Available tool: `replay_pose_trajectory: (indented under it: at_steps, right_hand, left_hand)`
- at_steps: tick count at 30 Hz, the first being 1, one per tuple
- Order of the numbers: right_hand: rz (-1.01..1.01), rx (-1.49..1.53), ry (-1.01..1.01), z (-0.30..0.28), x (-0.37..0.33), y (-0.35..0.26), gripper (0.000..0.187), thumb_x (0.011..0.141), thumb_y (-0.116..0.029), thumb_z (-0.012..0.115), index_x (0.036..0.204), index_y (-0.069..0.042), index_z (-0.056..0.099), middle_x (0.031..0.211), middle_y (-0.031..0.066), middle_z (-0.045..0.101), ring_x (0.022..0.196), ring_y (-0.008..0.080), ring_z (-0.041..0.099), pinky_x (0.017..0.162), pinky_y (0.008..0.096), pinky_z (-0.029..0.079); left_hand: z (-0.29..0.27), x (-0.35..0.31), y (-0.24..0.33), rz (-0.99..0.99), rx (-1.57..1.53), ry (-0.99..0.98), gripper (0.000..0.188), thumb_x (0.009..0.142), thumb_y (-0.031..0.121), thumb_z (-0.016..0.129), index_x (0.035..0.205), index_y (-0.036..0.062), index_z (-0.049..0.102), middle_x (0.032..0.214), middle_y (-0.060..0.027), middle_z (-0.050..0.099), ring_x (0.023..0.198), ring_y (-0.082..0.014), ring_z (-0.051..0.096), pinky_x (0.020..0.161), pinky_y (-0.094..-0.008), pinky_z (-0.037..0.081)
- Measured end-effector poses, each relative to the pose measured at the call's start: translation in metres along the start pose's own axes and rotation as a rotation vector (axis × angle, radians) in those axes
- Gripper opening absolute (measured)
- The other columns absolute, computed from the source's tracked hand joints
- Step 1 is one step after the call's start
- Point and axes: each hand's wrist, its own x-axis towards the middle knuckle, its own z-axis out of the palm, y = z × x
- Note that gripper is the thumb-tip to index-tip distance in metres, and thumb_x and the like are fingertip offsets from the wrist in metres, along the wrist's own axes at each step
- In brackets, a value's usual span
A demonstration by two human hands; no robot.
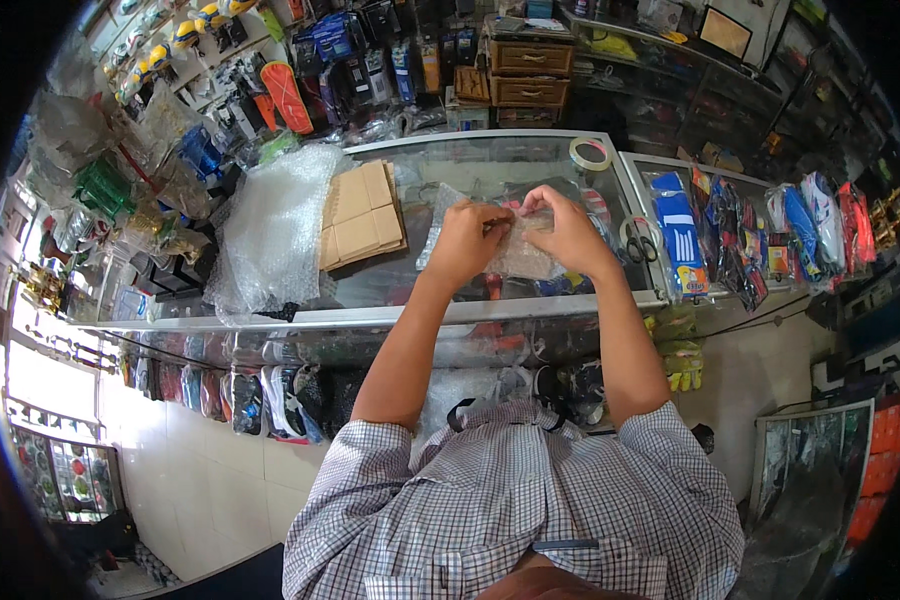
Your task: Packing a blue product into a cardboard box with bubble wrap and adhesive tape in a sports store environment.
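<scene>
Over the glass counter (430, 150), both my hands are at a piece of clear bubble wrap (526, 258). My left hand (467, 240) has its fingers pinched at the wrap's upper left edge. My right hand (567, 232) curls in from the other side, thumb and fingertips closed on the same wrap near its top. Whether something lies inside the wrap, I cannot tell. Another edge of bubble wrap (433, 228) shows just left of my left hand. Scissors (640, 240) with dark handles lie to the right of my right hand.
Left of my hands lie flat folded cardboard pieces (360, 215) and a large bubble wrap sheet (275, 230). A tape roll (591, 154) rests at the far right corner. Packaged blue socks (678, 235) and other packets cover the counter's right section. Wooden drawers (532, 92) stand behind.
</scene>
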Motion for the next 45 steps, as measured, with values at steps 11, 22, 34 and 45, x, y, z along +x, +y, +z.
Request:
replay_pose_trajectory:
  at_steps: [11,22,34,45]
  right_hand:
    - [0.056,-0.164,-0.093,-0.006,0.006,-0.002,0.032,0.085,-0.009,0.088,0.108,-0.002,0.067,0.12,0.0157,0.07,0.122,0.0366,0.069,0.104,0.0439,0.053]
    - [0.005,-0.298,-0.212,-0.013,0.018,-0.003,0.028,0.086,-0.011,0.085,0.108,-0.001,0.072,0.126,0.0176,0.07,0.124,0.0389,0.068,0.106,0.0447,0.053]
    - [0.137,-0.31,-0.093,0.001,0.022,-0.005,0.029,0.085,-0.015,0.088,0.108,0.001,0.079,0.122,0.0189,0.076,0.115,0.04,0.073,0.101,0.0455,0.057]
    - [0.274,0.038,0.116,0.02,0.021,0.047,0.05,0.092,-0.021,0.086,0.134,-0.001,0.069,0.107,0.014,0.079,0.102,0.0263,0.075,0.089,0.0408,0.059]
  left_hand:
    - [0.0,0.001,-0.001,-0.004,0.013,-0.004,0.019,0.093,0.005,0.079,0.111,0.0029,0.084,0.103,-0.0184,0.078,0.093,-0.0349,0.072,0.087,-0.0421,0.061]
    - [0.001,0.0,-0.003,0.005,-0.007,0.004,0.015,0.094,0.004,0.078,0.108,0.0034,0.083,0.103,-0.0168,0.078,0.092,-0.0363,0.07,0.086,-0.0427,0.061]
    - [0.004,0.0,-0.006,-0.002,-0.028,0.01,0.015,0.094,0.003,0.078,0.108,0.0036,0.082,0.104,-0.0156,0.078,0.095,-0.0343,0.072,0.087,-0.041,0.063]
    - [0.005,-0.004,0.0,-0.014,-0.018,0.058,0.016,0.092,0.005,0.079,0.109,0.0035,0.081,0.106,-0.0136,0.08,0.095,-0.0324,0.073,0.084,-0.0421,0.06]
